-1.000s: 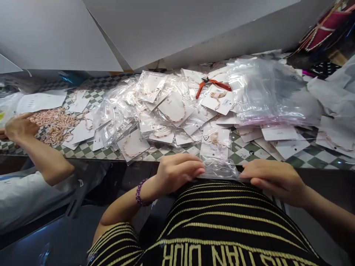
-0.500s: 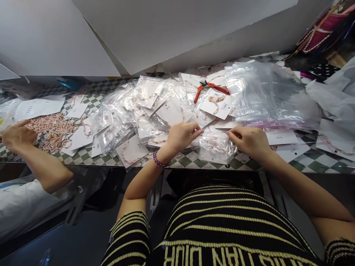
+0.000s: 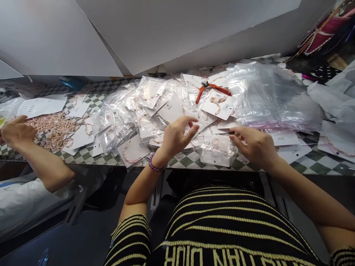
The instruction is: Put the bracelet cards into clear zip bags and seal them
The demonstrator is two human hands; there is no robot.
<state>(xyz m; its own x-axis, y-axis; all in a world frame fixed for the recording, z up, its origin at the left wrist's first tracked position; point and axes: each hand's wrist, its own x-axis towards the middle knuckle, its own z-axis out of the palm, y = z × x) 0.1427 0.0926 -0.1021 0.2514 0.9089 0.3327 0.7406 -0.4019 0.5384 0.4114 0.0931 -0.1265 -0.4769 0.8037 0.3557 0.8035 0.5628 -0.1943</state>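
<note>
My left hand (image 3: 179,136) is over the packaged cards, thumb and index finger spread apart, with nothing seen between them. At the right edge of a clear plastic bag (image 3: 217,149) with a pale card inside is my right hand (image 3: 253,145). A small gap shows between its thumb and index fingertip, and nothing visible is held; its other fingers are partly hidden. A card with a gold-and-pink chain (image 3: 217,105) lies beyond my hands. Orange-handled pliers (image 3: 212,88) rest behind that card.
Bagged jewelry cards (image 3: 119,118) are heaped to the left. At right is a stack of clear zip bags (image 3: 263,96). A co-worker's hand (image 3: 18,131) is beside a pile of pink-gold chains (image 3: 57,129) on the checkered table (image 3: 180,162). White boards (image 3: 180,33) rise behind.
My left hand has drawn back slightly left and its thumb and index finger have spread. The gap between the right thumb and index finger has widened a little.
</note>
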